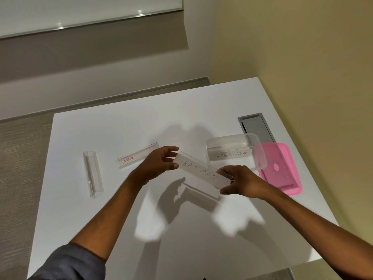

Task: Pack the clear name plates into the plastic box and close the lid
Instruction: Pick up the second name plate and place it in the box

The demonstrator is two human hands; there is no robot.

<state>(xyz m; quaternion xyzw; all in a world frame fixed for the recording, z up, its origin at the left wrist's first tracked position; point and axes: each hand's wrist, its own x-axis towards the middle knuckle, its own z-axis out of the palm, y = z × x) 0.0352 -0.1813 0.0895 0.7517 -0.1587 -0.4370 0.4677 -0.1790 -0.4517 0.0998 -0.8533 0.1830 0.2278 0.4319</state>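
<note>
While both hands hold it above the white table (113, 199) at the centre of the frame, the clear name plate marked BATMAN (201, 172) runs slantwise from upper left to lower right, raised off the surface, its shadow lying below it; left hand (159, 164): thumb and fingers partly curled round the plate's upper-left end, pinching it; right hand (238, 181): fingers and thumb closed on the lower-right end. Clear plastic box (234, 152): right of centre, open at the top, containing one plate marked SUPERMAN (230, 155). Pink lid (282, 168): lying flat on the table just right of the box, its near-left part overlapped by the box's wall. Two further clear plates on the table: one with a red label (137, 156), left of centre, partly behind the left hand; one unmarked plate (92, 172), further left, lying lengthwise, well apart from the box. Grey recessed panel (256, 126): set in the tabletop behind the box.
</note>
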